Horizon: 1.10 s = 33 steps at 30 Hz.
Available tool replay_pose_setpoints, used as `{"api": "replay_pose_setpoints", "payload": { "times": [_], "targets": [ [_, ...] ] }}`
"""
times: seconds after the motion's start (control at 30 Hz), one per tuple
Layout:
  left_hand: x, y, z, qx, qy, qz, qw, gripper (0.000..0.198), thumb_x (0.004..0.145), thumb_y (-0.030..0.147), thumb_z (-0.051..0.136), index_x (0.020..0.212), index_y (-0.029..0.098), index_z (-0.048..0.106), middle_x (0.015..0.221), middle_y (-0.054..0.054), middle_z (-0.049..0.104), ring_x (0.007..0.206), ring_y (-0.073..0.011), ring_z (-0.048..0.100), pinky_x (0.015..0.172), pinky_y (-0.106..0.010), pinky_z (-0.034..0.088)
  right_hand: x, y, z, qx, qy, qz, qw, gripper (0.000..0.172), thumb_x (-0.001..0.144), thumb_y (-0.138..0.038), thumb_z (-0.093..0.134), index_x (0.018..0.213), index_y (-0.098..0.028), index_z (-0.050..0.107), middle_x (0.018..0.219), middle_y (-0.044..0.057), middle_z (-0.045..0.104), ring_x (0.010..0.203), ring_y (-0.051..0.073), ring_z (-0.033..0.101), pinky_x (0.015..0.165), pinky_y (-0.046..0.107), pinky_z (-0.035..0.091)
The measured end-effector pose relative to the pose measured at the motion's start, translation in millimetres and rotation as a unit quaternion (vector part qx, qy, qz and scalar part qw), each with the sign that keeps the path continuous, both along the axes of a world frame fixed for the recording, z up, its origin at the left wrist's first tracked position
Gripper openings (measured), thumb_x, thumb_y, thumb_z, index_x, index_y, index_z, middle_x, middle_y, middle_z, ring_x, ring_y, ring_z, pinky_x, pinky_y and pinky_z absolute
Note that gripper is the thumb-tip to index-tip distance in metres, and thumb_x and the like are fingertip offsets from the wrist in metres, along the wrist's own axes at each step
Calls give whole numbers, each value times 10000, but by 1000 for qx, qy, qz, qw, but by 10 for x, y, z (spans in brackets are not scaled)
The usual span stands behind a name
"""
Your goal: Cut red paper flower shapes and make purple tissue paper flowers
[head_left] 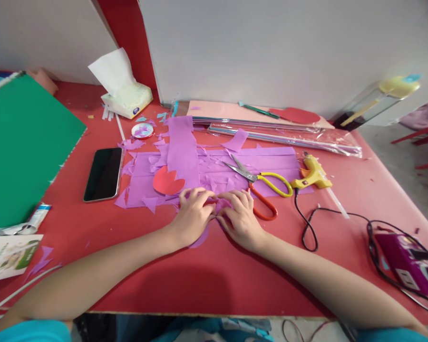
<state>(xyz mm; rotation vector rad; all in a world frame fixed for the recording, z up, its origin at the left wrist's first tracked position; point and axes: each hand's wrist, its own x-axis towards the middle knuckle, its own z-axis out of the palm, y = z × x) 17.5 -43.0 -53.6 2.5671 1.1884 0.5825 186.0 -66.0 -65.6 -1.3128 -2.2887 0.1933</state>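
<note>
My left hand (193, 216) and my right hand (241, 218) meet at the middle of the red table, fingertips pinched together on a small piece of purple paper (222, 205). Most of that piece is hidden by my fingers. Another bit of purple paper (200, 238) shows under my left wrist. Just beyond the hands lie purple paper sheets (271, 164) strewn with torn scraps. A red paper cutout with a scalloped edge (167, 181) rests on them near my left hand. Scissors (251, 176) with one yellow and one red handle lie partly open by my right hand.
A yellow glue gun (316, 173) lies at right, its cord running toward a purple box (406, 266). At left are a phone (104, 174), a green board (24, 152) and a tissue box (128, 99). Wrapped paper packs (288, 140) line the back.
</note>
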Motion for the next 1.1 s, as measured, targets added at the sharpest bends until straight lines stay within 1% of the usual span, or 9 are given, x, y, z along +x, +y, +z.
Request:
{"api": "replay_pose_setpoints", "payload": {
  "times": [0.37,0.5,0.57,0.67,0.77,0.83,0.93,1.0,1.1],
  "targets": [
    [21,-22,22,15,16,-17,1000,181,841,179,463,788,147,633,1090,-75,579,1048,-257,440,880,-456,245,11,5,7,-2,24,14,1000,80,792,-184,544,728,-184,592,1116,84,543,1043,266,416,911,494,290],
    [12,-17,28,11,1,-21,1000,151,825,164,480,756,147,614,1056,-68,597,1026,-245,459,876,-451,250,39,15,23,-21,78,12,997,28,788,-179,537,796,-192,560,1066,84,536,1009,254,442,882,472,338],
    [2,0,31,14,-18,-8,1000,127,809,159,506,723,156,599,1018,-52,613,1011,-231,475,878,-446,250,64,35,25,-32,130,-13,991,85,790,-173,521,871,-198,529,1048,89,513,1001,241,456,882,455,368],
    [-14,38,34,47,-47,41,997,115,791,142,525,695,170,582,974,-37,628,1006,-225,487,892,-454,237,101,81,15,-45,202,-67,976,221,794,-180,505,1010,-201,469,1073,104,459,1045,231,448,897,436,393],
    [-25,71,40,87,-66,81,991,126,783,133,527,677,180,574,956,-35,636,996,-227,495,890,-455,239,122,121,-3,-62,242,-97,963,271,797,-212,508,1061,-207,444,1107,105,433,1094,224,431,926,431,389],
    [-31,80,46,109,-71,87,988,132,784,135,527,673,187,574,943,-34,642,984,-228,501,884,-452,244,124,135,-10,-85,261,-103,956,223,796,-241,517,1013,-209,476,1115,100,436,1101,224,436,932,430,389],
    [-39,67,53,142,-70,69,985,122,791,135,523,697,192,574,926,-28,651,974,-227,512,889,-453,238,120,144,-12,-129,277,-99,947,76,786,-270,543,794,-197,524,1096,95,479,1070,229,469,917,425,399],
    [-43,50,56,169,-73,47,982,108,791,128,529,715,194,568,905,-14,660,963,-219,521,900,-453,227,121,148,-16,-139,286,-87,944,157,791,-267,542,660,-190,501,1069,92,511,1043,225,488,906,417,405],
    [-47,29,56,204,-79,26,975,97,782,122,546,721,196,560,879,6,671,943,-205,532,909,-445,218,134,154,-31,-134,303,-71,941,234,811,-249,522,587,-187,491,1034,78,531,1009,205,504,883,393,421]
  ]
}}
